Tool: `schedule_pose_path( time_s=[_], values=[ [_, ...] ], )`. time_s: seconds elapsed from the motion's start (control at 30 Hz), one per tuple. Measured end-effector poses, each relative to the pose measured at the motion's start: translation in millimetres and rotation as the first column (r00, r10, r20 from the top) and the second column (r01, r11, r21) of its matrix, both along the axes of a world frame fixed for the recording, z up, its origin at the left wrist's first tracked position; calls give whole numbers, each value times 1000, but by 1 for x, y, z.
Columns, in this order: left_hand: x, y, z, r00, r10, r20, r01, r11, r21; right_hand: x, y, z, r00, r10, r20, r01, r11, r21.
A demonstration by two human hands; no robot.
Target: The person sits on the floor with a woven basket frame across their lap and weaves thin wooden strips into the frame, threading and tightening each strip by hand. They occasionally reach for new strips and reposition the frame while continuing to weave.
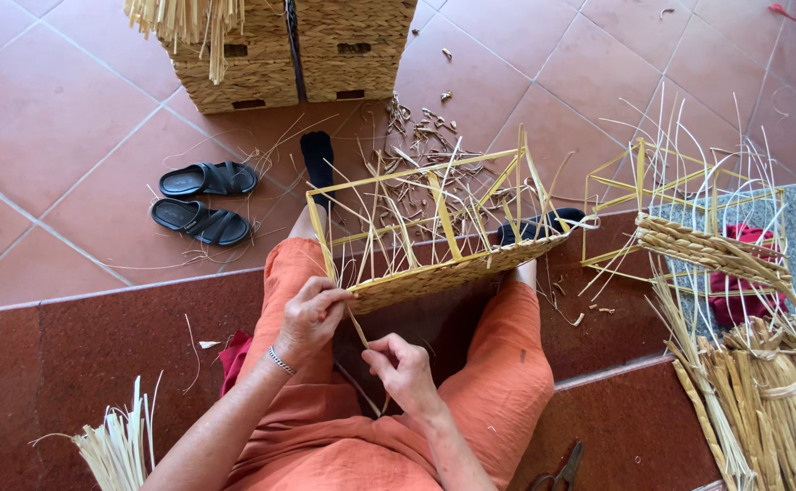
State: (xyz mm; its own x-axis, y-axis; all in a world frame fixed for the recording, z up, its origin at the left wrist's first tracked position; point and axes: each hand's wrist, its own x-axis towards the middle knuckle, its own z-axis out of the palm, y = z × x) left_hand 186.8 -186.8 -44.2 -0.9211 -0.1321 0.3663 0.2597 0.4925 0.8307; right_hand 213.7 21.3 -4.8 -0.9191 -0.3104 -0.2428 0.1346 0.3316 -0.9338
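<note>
Hands work a half-woven straw basket on a yellow wire frame (pixel 434 245), resting on the lap in orange trousers at centre. Left hand (pixel 311 314) grips basket's near-left woven edge; right hand (pixel 404 371) pinches a thin straw strand (pixel 359 332) just below it. Black sandals (pixel 200 202) far left, 2nd yellow frame w/ braided straw (pixel 702 241) right, straw bundles (pixel 766 400) near right.
</note>
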Motion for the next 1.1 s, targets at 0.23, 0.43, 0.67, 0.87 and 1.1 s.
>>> schedule_pose_path(
  time_s=[0.23, 0.43, 0.67, 0.87, 1.1],
  values=[
    [-4, -5, 7, 996, -88, -13, 85, 989, -118, 31, 14, 20, 983, 5, 182, 54, 946, -321],
    [8, -15, 16, 972, -217, -92, 200, 965, -168, 29, 58, 57, 948, -13, 319, 270, 566, -779],
    [4, 2, 10, 981, -118, -156, 93, 983, -160, 21, 110, 82, 895, -428, -124, 122, 502, -856],
    [12, -6, 14, 971, -111, -210, 54, 964, -259, 23, 89, 50, 861, -333, -384, 144, 884, -445],
    [13, -1, -4, 995, -15, -99, 23, 996, 81, 17, 10, 29, 986, -54, -158, -8, 930, -367]
  ],
)
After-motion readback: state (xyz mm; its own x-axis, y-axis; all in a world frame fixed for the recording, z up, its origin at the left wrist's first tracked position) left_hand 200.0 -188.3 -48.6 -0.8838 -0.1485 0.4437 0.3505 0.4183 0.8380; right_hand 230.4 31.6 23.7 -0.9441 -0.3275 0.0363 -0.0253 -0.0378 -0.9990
